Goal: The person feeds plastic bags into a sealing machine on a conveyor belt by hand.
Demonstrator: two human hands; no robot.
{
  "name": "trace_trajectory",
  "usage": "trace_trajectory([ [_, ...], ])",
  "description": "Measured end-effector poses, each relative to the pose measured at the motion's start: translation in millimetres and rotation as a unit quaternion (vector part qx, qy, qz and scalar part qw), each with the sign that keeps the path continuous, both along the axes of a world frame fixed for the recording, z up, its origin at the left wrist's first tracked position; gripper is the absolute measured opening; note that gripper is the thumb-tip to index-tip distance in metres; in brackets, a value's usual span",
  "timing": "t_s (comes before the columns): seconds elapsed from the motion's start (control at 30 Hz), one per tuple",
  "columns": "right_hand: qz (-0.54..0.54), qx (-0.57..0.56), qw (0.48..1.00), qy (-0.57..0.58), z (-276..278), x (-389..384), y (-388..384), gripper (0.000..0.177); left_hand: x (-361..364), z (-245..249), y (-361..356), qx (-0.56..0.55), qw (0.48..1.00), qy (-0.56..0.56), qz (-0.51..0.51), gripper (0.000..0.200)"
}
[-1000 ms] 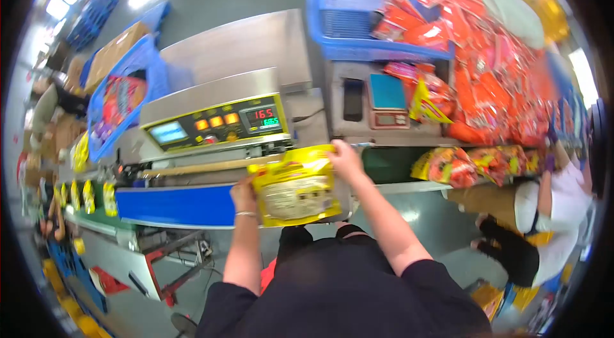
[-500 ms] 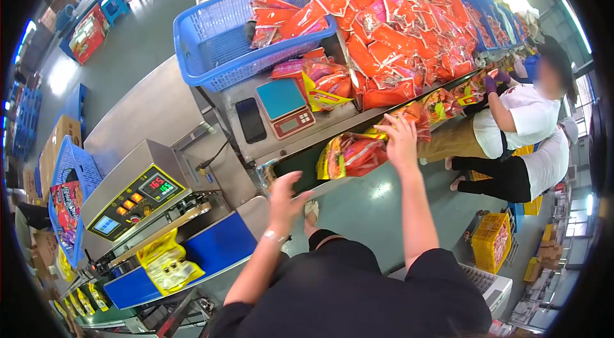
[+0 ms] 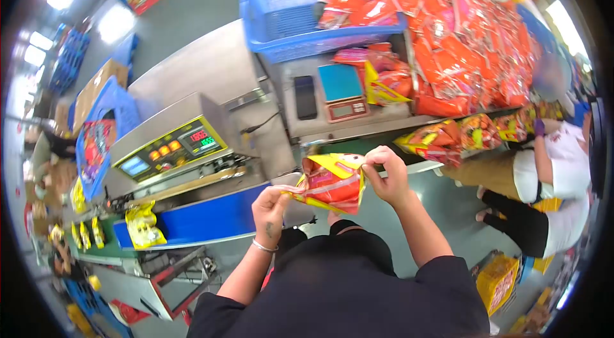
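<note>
A yellow and red bag (image 3: 334, 184) hangs stretched between my two hands in front of my body. My left hand (image 3: 271, 210) pinches its left corner, and my right hand (image 3: 387, 178) pinches its upper right corner. Red contents show inside it. Beyond the bag runs a narrow green belt, where more yellow and red bags (image 3: 435, 140) stand in a row to the right. Left of my hands is a sealing machine (image 3: 169, 152) with lit displays; a yellow bag (image 3: 144, 225) lies on its blue belt (image 3: 211, 213).
A small scale (image 3: 342, 92) and a dark phone (image 3: 306, 97) lie on the metal table. Behind are a blue basket (image 3: 288, 50) and a large heap of red packets (image 3: 467, 44). Two people in white tops (image 3: 556, 152) stand at the right. A yellow crate (image 3: 497, 280) is lower right.
Both hands, open before, now grip a bag by its corners, in front of my body. The view has shifted, and the yellow bag on the blue belt has moved left.
</note>
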State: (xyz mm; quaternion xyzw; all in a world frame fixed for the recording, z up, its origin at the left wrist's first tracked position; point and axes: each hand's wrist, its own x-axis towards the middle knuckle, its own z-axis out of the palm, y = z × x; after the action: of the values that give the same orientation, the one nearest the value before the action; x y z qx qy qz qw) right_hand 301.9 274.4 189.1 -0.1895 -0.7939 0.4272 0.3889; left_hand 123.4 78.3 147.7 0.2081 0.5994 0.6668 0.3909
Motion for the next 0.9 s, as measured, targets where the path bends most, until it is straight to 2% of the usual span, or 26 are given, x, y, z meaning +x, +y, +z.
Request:
trace_trajectory([
  [0.07, -0.071, -0.062, 0.994, -0.063, 2, -36, -10, 0.007, -22, 4, -23, 0.017, 0.992, -0.069, 0.103, 0.005],
  [0.1, -0.102, -0.12, 0.979, -0.127, -4, -48, -8, 0.006, -34, -6, -34, 0.004, 0.981, -0.107, 0.163, 0.005],
  [0.13, -0.097, -0.226, 0.962, -0.115, -20, -61, -4, 0.007, -44, -17, -39, -0.011, 0.967, -0.143, 0.21, 0.005],
  [0.27, -0.129, -0.16, 0.96, -0.19, -109, -87, -1, 0.009, -67, -101, -36, -0.093, 0.942, -0.192, 0.26, 0.008],
  [0.33, -0.156, -0.131, 0.953, -0.225, -129, -95, -4, 0.011, -76, -122, -28, -0.129, 0.937, -0.185, 0.266, 0.011],
  [0.4, -0.193, -0.111, 0.925, -0.309, -142, -102, -6, 0.013, -87, -141, -32, -0.136, 0.936, -0.168, 0.279, 0.013],
  [0.43, -0.171, -0.113, 0.926, -0.318, -149, -109, -7, 0.013, -95, -148, -39, -0.131, 0.93, -0.183, 0.289, 0.014],
  [0.47, -0.161, -0.117, 0.927, -0.317, -158, -117, -11, 0.014, -105, -154, -46, -0.124, 0.926, -0.197, 0.298, 0.014],
  [0.5, -0.144, -0.1, 0.937, -0.302, -161, -128, -16, 0.015, -112, -159, -60, -0.102, 0.936, -0.145, 0.303, 0.015],
  [0.53, -0.126, -0.084, 0.946, -0.288, -163, -140, -23, 0.016, -125, -159, -75, -0.088, 0.941, -0.164, 0.281, 0.015],
  [0.67, -0.068, -0.168, 0.956, -0.229, -185, -190, -61, 0.016, -178, -183, -138, -0.142, 0.931, -0.15, 0.3, 0.018],
  [0.7, -0.055, -0.214, 0.955, -0.2, -190, -202, -71, 0.016, -185, -168, -143, -0.12, 0.94, -0.13, 0.292, 0.018],
  [0.73, -0.045, -0.296, 0.93, -0.214, -176, -209, -81, 0.015, -203, -170, -157, -0.174, 0.942, -0.108, 0.266, 0.018],
  [0.77, -0.021, -0.263, 0.944, -0.199, -189, -216, -89, 0.021, -221, -180, -174, -0.193, 0.944, -0.081, 0.253, 0.018],
  [0.8, -0.008, -0.304, 0.94, -0.155, -192, -220, -98, 0.026, -222, -157, -179, -0.225, 0.939, -0.015, 0.26, 0.015],
  [0.83, 0.032, -0.385, 0.914, -0.124, -175, -214, -96, 0.029, -236, -170, -202, -0.218, 0.925, 0.098, 0.294, 0.011],
  [0.87, 0.052, -0.389, 0.914, -0.104, -153, -200, -87, 0.029, -235, -161, -199, -0.214, 0.862, 0.292, 0.354, 0.009],
  [0.9, 0.027, -0.317, 0.945, -0.077, -134, -177, -72, 0.028, -220, -131, -177, -0.145, 0.874, 0.277, 0.372, 0.009],
])
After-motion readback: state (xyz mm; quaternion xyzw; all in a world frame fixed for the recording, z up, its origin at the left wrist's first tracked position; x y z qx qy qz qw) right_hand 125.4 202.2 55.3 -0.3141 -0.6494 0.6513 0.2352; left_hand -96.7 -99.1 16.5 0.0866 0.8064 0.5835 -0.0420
